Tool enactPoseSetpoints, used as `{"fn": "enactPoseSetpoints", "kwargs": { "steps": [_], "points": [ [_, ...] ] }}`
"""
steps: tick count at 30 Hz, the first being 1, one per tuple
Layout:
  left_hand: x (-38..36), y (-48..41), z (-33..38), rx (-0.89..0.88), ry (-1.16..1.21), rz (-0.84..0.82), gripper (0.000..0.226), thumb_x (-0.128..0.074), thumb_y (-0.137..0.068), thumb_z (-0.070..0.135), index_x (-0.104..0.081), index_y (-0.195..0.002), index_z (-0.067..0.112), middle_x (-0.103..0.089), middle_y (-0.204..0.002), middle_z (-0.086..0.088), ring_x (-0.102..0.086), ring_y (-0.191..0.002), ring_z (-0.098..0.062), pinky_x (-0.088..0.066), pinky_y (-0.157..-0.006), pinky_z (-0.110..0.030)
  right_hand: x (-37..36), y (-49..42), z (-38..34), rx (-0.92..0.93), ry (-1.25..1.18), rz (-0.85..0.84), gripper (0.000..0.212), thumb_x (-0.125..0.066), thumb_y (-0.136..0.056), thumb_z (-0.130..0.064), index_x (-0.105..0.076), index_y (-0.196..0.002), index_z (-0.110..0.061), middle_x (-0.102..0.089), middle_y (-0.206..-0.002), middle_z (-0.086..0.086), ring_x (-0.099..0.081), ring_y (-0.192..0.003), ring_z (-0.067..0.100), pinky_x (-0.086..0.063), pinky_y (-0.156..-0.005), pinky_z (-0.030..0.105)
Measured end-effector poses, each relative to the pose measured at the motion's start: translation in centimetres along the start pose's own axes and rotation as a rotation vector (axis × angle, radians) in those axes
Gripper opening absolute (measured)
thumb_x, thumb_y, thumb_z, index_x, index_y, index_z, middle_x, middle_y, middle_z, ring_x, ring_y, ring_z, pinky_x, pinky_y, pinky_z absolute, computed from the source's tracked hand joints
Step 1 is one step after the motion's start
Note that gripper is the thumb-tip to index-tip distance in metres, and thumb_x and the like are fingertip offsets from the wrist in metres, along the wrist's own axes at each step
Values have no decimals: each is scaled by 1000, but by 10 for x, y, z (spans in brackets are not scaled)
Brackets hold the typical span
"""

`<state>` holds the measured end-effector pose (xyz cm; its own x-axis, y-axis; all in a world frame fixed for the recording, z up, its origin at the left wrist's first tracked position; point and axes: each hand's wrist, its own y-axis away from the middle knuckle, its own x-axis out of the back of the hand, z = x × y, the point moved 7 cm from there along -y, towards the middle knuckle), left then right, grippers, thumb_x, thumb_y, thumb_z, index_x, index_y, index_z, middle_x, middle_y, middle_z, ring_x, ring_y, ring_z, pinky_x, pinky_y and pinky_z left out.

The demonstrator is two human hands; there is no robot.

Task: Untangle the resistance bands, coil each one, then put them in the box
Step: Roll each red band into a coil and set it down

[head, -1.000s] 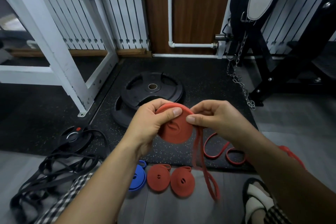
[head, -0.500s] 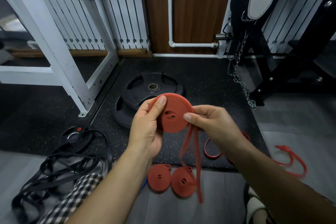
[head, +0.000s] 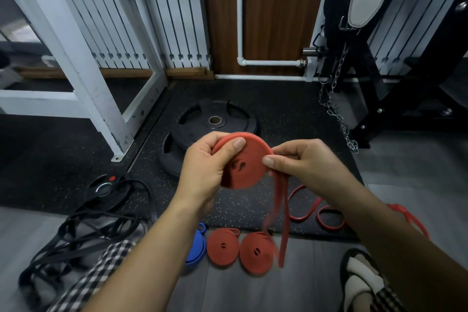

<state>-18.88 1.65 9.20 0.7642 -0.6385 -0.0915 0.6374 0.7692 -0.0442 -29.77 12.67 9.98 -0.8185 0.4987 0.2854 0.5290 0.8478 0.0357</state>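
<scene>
Black weight plates (head: 215, 121), two stacked on the speckled mat (head: 291, 114), out of the way. Black bands (head: 76, 235) heaped in one tangle at left, number impossible to tell, probably awaiting their turn. Red coil (head: 243, 162) held up between both hands for winding. Left hand (head: 202, 172) clenched around its rim, thumb pressed flat to stop unrolling. Right hand (head: 304, 162) pinching the edge, likely feeding the loose tail (head: 278, 210) hanging down. Finished coils (head: 240, 248) lined up below on the floor: two red, one blue (head: 196, 248). One loose red band (head: 316, 210) on the mat. No box in sight.
</scene>
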Motion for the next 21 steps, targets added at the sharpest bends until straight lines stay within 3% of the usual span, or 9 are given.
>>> {"fn": "enactPoseSetpoints", "kwargs": {
  "steps": [2, 4, 8, 10, 14, 16, 19, 21],
  "points": [
    [2, 2, 2, -26, 33, 58, 8, -66, -79, 16, -64, -72, 20, -63, -64, 10, -57, -60, -1, -48, -54, -17, -1, 1, 0, 18, 34, 11, 4, -68, -80, -21, -71, -83, -19, -69, -64, -2, -62, -62, 3, -52, -64, 17],
    [0, 4, 3, -21, 83, 97, 6, -65, -79, 19, -64, -73, 21, -64, -66, 9, -59, -63, -3, -50, -55, -20, -1, 1, 1, 42, 6, 44, 5, -66, -82, -23, -70, -84, -25, -72, -74, -1, -65, -69, 4, -54, -68, 19],
    [-4, 10, -14, 137, 363, 199, 6, -61, -80, 24, -61, -78, 18, -64, -69, 3, -59, -65, -10, -50, -63, -31, -15, 1, 10, -17, -320, 28, 15, -64, -81, -16, -68, -95, -19, -75, -86, -1, -70, -82, 11, -55, -72, 19],
    [-5, 10, -22, 191, 423, 192, 12, -61, -77, 29, -62, -81, 17, -66, -69, 1, -60, -66, -12, -50, -65, -32, -18, -1, 13, -16, -342, 33, 14, -62, -82, -14, -68, -95, -18, -75, -85, 1, -71, -81, 13, -56, -72, 20],
    [-6, 1, -15, 161, 182, -13, 26, -63, -67, 34, -64, -91, 22, -68, -81, 3, -61, -75, -13, -50, -68, -33, -2, -3, 6, 41, -182, 44, 14, -63, -83, -10, -68, -88, -23, -74, -77, -7, -69, -76, 4, -53, -68, 16],
    [-5, -5, -6, 62, -16, -126, 32, -67, -69, 27, -63, -100, 26, -66, -88, 6, -62, -78, -6, -51, -68, -22, 1, -3, 3, 69, -48, 1, 18, -66, -82, -10, -68, -87, -26, -73, -79, -7, -68, -77, 2, -53, -71, 16],
    [-13, -3, -5, 14, -222, -274, 20, -70, -74, 14, -67, -93, 17, -67, -85, 0, -61, -75, -5, -49, -67, -16, -7, 0, 3, 93, 79, -61, 17, -67, -81, -12, -69, -95, -22, -72, -89, -4, -69, -83, 5, -54, -76, 18],
    [-14, 0, -6, 20, -167, -229, 8, -68, -77, 11, -66, -84, 14, -66, -77, 0, -60, -69, -7, -49, -63, -19, -6, -1, 1, 91, 24, -47, 17, -66, -81, -11, -68, -96, -18, -72, -90, -4, -69, -82, 5, -54, -74, 16]
  ]
}}
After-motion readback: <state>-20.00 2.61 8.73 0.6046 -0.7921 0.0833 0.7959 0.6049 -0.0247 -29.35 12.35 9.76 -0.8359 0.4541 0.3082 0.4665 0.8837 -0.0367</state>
